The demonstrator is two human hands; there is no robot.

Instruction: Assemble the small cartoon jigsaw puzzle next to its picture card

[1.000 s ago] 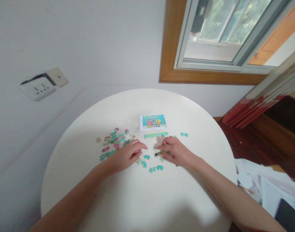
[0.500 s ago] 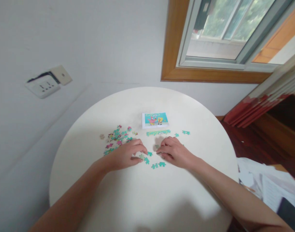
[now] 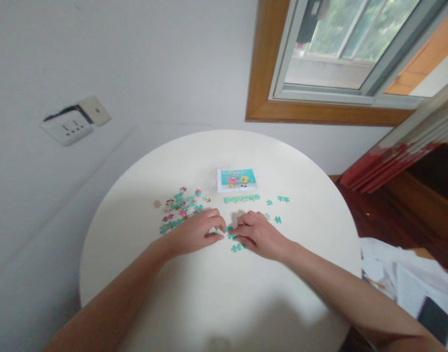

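Hiding any grip from view, half-curled fingers of left hand (image 3: 199, 231) and right hand (image 3: 261, 236) flank teal pieces (image 3: 237, 248), strip (image 3: 242, 199) at twelve o'clock apparently joined, pile (image 3: 179, 198) at ten left loose.

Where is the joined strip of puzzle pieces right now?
In the head view, the joined strip lies on the white table, between the cartoon picture and the right hand, with a small teal piece just to its right.

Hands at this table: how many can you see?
2: the left hand, beside the heap of puzzle pieces, and the right hand, by some teal pieces. No others show.
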